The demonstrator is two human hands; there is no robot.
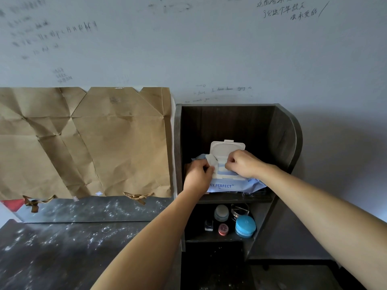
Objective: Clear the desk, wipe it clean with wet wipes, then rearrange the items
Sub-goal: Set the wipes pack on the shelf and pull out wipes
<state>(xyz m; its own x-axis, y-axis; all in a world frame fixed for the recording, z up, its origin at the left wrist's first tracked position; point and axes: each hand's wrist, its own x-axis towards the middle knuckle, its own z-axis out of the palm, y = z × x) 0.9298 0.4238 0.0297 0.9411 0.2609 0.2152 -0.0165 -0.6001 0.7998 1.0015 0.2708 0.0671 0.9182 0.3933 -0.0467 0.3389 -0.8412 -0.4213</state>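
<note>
Along the left of the wall hangs a flattened brown kraft paper bag [83, 143], and below it lies the dark desk top [52, 248], bare of things but speckled with white dust. That suggests the clearing is largely done and the wiping has not begun.

Further right, the left hand [198, 174] reaches into the upper shelf of a dark wooden shelf unit [287, 132]. Its fingers are curled and its thumb and forefinger pinch a white tab [211, 161] at the left edge of the dispenser opening. I cannot tell whether this is the peel-off seal or the first sheet.

The wet wipes pack [222, 186], pale blue, lies flat on that shelf. Its white lid [227, 148] is flipped up and back, probably so that the opening stays free for both hands.

The right hand [243, 164] rests on the pack's right side with its fingers bent and closed together at the rim of the opening. It seems to hold the pack down while the other hand pulls, though what lies under the fingertips is hidden.

On the shelf below stand small cosmetic pots, among them a blue-lidded jar [245, 226] and a pink pot [223, 229].
</note>
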